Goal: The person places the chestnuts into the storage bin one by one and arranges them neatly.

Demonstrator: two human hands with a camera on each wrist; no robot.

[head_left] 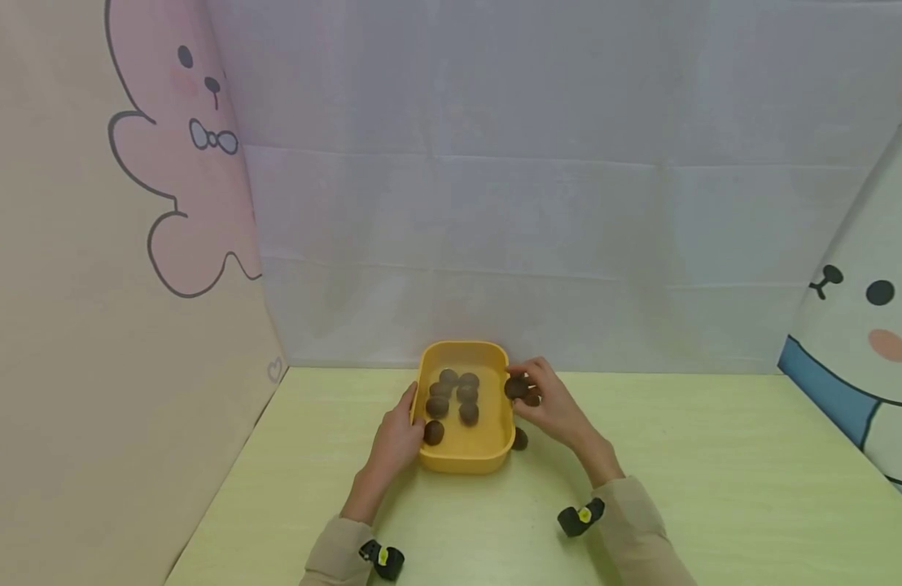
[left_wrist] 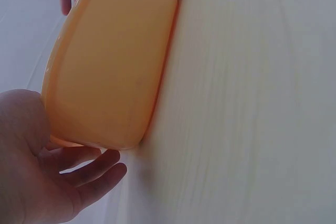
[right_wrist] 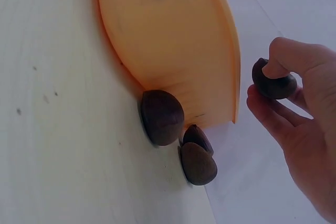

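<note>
Now my right grip (head_left: 552, 403) pinches a dark round piece (head_left: 516, 388) near the yellow tray's rim (head_left: 513, 443) — my left grip (head_left: 396, 439) holds the tray's left side.

Tray (head_left: 482, 439) is yel, nuts (head_left: 437, 407) dk brn, tbl (head_left: 722, 456) yel-grn.

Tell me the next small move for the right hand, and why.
I'd probably move the right hand slightly left and release its nut inside the bin: it's pinched beside the right rim, similar nuts already lie inside, and the left hand holds the opposite side.
</note>
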